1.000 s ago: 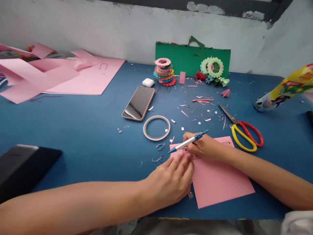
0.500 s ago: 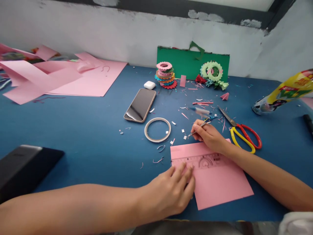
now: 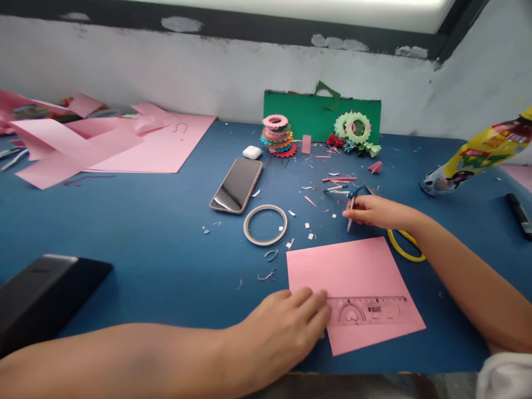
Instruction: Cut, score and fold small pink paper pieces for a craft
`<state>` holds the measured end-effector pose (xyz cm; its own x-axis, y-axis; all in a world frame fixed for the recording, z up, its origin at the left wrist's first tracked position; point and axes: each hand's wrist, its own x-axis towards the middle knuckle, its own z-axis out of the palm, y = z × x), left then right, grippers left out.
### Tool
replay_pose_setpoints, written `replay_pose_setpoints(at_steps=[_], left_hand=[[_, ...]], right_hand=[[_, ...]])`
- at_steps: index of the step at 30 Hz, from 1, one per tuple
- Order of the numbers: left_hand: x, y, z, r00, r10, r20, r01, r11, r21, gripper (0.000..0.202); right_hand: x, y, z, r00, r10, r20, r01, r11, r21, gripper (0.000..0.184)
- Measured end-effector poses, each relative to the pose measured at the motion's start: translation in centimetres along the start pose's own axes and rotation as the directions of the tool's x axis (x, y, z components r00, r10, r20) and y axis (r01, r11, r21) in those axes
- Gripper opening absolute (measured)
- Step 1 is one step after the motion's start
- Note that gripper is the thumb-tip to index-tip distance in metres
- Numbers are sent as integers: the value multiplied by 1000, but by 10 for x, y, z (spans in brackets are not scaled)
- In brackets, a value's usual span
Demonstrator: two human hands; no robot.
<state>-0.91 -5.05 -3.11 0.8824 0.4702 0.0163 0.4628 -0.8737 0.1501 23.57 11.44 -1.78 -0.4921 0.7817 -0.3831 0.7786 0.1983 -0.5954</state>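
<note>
A pink sheet of paper point(image 3: 344, 266) lies on the blue table in front of me. Across its lower part rests a clear plastic ruler point(image 3: 374, 310), printed with a protractor arc. The fingers of my left hand point(image 3: 291, 327) are curled over the ruler's left end and hide it. Beyond the sheet's far edge, my right hand point(image 3: 369, 211) pinches a drawing compass point(image 3: 351, 208) with a blue joint, one metal leg pointing down. Partly behind that hand and forearm lie scissors point(image 3: 406, 252); a yellow handle loop and a bit of blade show.
A tape roll point(image 3: 245, 227), a phone point(image 3: 236, 185) and an earbud case point(image 3: 251, 152) lie left of the paper scraps. Stacked scalloped paper rings point(image 3: 276, 136) stand by a green board point(image 3: 307, 111). A bottle point(image 3: 469, 158) leans at right; pink sheets point(image 3: 153, 155) lie far left.
The ruler has slid down the sheet, toward me and rightward, with my left hand at its end. My right hand has lifted off the paper and moved away with the compass, now covering part of the scissors.
</note>
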Motion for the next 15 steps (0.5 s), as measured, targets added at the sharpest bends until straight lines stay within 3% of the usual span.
replay_pose_setpoints(at_steps=[2, 6, 9, 12, 15], left_hand=[[1, -1, -1, 996, -88, 31, 88, 996, -6, 30], [7, -6, -3, 991, -99, 92, 107, 990, -94, 29], [11, -13, -11, 965, -209, 160, 241, 944, -224, 32], [14, -20, -21, 905, -342, 253, 399, 888, -229, 28], [15, -28, -32, 870, -361, 335, 451, 857, -249, 23]], right_hand=[[2, 7, -6, 992, 56, -115, -67, 994, -87, 35], [3, 12, -13, 953, 85, -290, -169, 946, -278, 33], [-1, 12, -16, 939, 88, -333, -200, 927, -317, 38], [-5, 12, -21, 928, 88, -362, -213, 922, -323, 43], [-7, 12, -25, 923, 76, -377, -212, 917, -336, 44]])
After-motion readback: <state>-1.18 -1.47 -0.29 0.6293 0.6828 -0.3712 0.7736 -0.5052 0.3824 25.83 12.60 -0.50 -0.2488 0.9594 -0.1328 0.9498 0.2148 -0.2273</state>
